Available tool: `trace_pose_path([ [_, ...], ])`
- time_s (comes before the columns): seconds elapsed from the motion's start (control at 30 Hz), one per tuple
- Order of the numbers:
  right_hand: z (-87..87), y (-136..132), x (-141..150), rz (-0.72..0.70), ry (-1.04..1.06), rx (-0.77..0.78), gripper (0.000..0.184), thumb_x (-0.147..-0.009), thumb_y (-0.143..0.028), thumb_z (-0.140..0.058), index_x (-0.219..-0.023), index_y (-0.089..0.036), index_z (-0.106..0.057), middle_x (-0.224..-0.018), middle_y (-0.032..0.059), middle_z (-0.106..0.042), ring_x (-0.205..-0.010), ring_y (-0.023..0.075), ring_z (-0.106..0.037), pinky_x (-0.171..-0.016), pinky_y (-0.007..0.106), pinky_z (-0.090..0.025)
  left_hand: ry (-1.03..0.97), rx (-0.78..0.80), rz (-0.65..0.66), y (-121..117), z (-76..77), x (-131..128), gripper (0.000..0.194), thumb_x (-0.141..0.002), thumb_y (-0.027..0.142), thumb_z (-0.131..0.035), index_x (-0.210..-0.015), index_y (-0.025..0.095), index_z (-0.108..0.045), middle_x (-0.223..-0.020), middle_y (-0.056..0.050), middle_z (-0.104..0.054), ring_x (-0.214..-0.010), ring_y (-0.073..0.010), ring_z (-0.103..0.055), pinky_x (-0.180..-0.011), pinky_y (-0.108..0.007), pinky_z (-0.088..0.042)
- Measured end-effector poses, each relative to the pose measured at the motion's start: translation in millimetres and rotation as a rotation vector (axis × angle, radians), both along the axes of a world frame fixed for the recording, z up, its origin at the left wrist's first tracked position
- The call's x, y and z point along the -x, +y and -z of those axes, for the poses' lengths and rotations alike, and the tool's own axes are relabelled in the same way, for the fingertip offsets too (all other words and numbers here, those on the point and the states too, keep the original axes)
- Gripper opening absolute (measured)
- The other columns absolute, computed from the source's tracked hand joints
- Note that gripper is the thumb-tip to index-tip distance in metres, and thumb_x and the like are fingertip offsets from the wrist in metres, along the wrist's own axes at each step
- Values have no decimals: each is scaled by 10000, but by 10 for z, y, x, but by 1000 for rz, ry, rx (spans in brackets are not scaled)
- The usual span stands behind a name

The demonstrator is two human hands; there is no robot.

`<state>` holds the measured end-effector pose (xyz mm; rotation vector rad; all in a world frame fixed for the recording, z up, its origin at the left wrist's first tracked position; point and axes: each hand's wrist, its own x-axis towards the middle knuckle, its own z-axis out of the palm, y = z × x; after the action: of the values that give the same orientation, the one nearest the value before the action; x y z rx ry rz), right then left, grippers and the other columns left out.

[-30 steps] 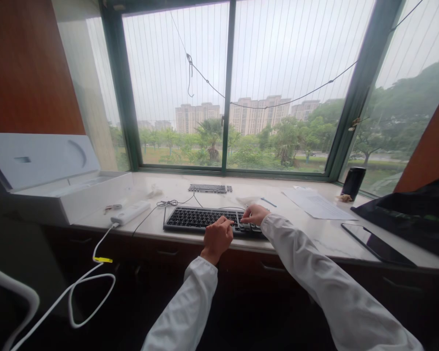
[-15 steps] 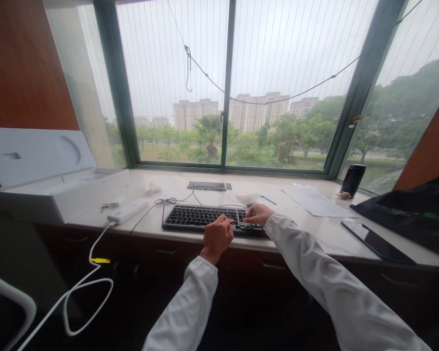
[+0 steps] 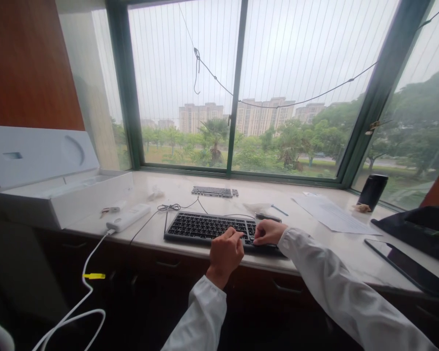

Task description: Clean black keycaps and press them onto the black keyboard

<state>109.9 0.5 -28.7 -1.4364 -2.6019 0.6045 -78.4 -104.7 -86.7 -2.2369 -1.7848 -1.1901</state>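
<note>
A black wired keyboard (image 3: pixel 195 227) lies along the front of the white counter, its cable running off behind it. My left hand (image 3: pixel 227 251) rests at its front edge, right of centre, fingers curled and the forefinger reaching over the keys. Over the right-hand key block is my right hand (image 3: pixel 270 231), thumb and fingers pinched together low on the keys. Whatever sits between either hand's fingertips is hidden or too small to make out. Behind the keyboard lies a set of loose dark keycaps (image 3: pixel 214 191) laid out in rows. A dark slim object (image 3: pixel 268 217) lies just behind my right hand.
An open white box (image 3: pixel 91 195) stands at left, near a white power strip (image 3: pixel 128 218) and its hanging cord. Papers (image 3: pixel 332 214), a black cylinder (image 3: pixel 373 189), a phone-like tablet (image 3: pixel 406 265) and a black bag (image 3: pixel 420 229) are at right. Windows rise behind the counter.
The camera view has shifted, so the counter sits lower and farther right. My right hand has come down closer to the keyboard's front; the left stays beside it with its fingers still curled.
</note>
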Motion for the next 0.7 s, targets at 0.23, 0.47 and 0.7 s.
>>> trace_pose_path([
  [0.23, -216, 750, 201, 73, 75, -181, 345, -702, -499, -718, -840, -191, -786, -809, 52, -741, -767, 187, -639, -714, 276, -458, -34, -46, 0, 59, 89, -7, 326, -927, 205, -428, -1090, 299, -694, -951, -18, -686, -767, -153, -639, -690, -263, -460],
  [0.47, -135, 1792, 719, 282, -113, -289, 279, -740, -443, -714, -933, -253, -780, -969, 48, -742, -926, 203, -646, -823, 284, -450, -125, -172, -19, 56, 99, -16, 319, -843, 102, -489, -1012, 273, -699, -860, 14, -678, -706, -136, -634, -643, -267, -436],
  [0.7, 91, 2268, 917, 320, -162, -312, 264, -725, -392, -733, -936, -239, -772, -1009, 78, -727, -1030, 235, -621, -912, 319, -417, -126, -278, -14, 66, 143, -13, 297, -791, 92, -536, -972, 275, -683, -789, 24, -661, -634, -141, -601, -574, -292, -382],
])
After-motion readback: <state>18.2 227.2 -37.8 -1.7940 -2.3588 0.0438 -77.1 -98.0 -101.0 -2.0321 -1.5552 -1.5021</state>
